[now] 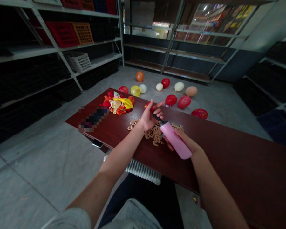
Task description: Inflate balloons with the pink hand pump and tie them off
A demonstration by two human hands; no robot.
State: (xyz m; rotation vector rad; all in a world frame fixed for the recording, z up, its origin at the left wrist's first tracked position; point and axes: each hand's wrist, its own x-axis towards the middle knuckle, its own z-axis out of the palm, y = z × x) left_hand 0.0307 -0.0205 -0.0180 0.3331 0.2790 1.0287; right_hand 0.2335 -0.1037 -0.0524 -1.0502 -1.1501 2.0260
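A pink balloon pump (175, 140) with a black nozzle slants over the table in front of me. My right hand (187, 141) is wrapped round its pink body. At the nozzle end, my left hand (149, 117) is closed with some fingers curled, and a limp red balloon (147, 105) shows partly between thumb and fingers. How far the balloon covers the nozzle is hidden by the hand. Beneath both hands lies a pile of tan, curled pieces (153, 135). Farther left is a heap of uninflated balloons (120, 103) in red, orange, yellow and cream.
The dark red-brown table (228, 146) runs off to the right. A blurred-out object (94, 119) lies near its left end. Several inflated balloons, among them a yellow one (135, 91), rest on the grey floor beyond. Metal shelves (193, 55) with crates (62, 33) stand around.
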